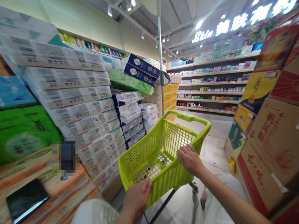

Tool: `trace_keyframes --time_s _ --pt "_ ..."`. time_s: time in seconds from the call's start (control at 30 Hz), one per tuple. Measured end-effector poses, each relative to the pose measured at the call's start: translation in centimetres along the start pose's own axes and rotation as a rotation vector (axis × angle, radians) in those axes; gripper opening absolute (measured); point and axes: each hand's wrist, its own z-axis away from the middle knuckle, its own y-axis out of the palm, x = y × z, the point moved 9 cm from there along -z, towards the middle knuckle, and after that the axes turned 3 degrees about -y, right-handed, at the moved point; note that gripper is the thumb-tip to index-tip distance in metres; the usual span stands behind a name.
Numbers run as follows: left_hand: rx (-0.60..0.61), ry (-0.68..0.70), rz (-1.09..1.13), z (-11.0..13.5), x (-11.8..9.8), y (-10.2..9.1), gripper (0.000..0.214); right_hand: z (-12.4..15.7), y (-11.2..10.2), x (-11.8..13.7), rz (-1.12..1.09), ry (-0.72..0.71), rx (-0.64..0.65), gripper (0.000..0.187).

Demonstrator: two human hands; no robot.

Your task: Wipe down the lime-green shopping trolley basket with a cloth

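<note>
A lime-green shopping cart (pixel 161 186) stands in front of me, its basket lattice-walled and with nothing lying in it. My left hand (pixel 137 193) is closed over the near rim at the basket's left part, the fingertips partly hidden behind it. Further right, my right hand (pixel 189 158) grips the same rim, with the fingers curled over into the basket. The cart's raised handle (pixel 187 117) rises at the far side, apart from both hands. Below, a metal leg and a caster wheel (pixel 193 186) show on the tiled floor.
Tall stacks of wrapped tissue packs (pixel 93 115) line the left, near the cart. A dark tablet-like object (pixel 27 200) lies on orange packs. Cardboard cartons (pixel 268 146) are piled on the right. A metal pole (pixel 160 46) and stocked shelves (pixel 210 82) stand beyond.
</note>
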Motion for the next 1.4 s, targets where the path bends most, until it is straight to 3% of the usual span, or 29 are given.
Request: trace_keyframes --time_s 0.1,0.23,0.37,0.43,0.63,0.7,0.9,0.97,1.1,1.17,1.23,1.4 --pt "-0.03 0.004 -0.002 0.0 -0.2 -1.0 0.035 -0.1 -0.2 -0.9 0.054 0.071 -0.023 0.016" --pt "-0.148 0.034 0.025 -0.4 -2.2 -3.0 0.03 -0.5 1.2 3.9 -0.036 0.03 -0.023 0.015" --pt "-0.112 0.047 0.088 -1.7 -4.6 -2.7 0.041 -0.7 2.2 7.6 -0.134 -0.049 -0.004 0.012" --pt "-0.071 0.031 0.095 -2.4 -5.1 -2.1 0.036 -0.6 2.0 6.8 -0.124 -0.068 0.005 0.013" --pt "-0.104 -0.003 0.118 -2.8 -4.5 -1.6 0.031 -0.3 -0.3 -0.7 0.058 0.09 -0.04 0.021" --pt "-0.121 -0.01 0.112 -2.8 -4.3 -1.6 0.032 -0.3 -0.3 -0.4 0.067 0.131 -0.049 0.023" --pt "-0.115 -0.013 0.091 -3.0 -4.2 -1.5 0.034 -0.9 2.0 6.5 -0.114 -0.041 0.02 0.015" --pt "-0.107 -0.012 0.081 -3.1 -3.9 -1.5 0.034 -0.8 1.8 5.6 -0.092 -0.046 0.024 0.015" --pt "-0.102 -0.04 0.069 -3.0 -3.4 -1.7 0.035 -0.7 -0.2 0.3 0.056 0.039 -0.022 0.019" --pt "-0.102 -0.054 0.069 -3.0 -3.3 -1.8 0.034 -0.8 -0.7 -0.9 0.106 0.084 -0.031 0.02" --pt "-0.107 -0.055 0.072 -3.0 -3.4 -2.0 0.034 -1.0 -0.4 0.0 0.106 0.106 -0.032 0.021" --pt "-0.123 -0.029 0.075 -3.0 -3.4 -2.1 0.033 -1.6 2.0 6.3 -0.031 -0.009 -0.019 0.015"
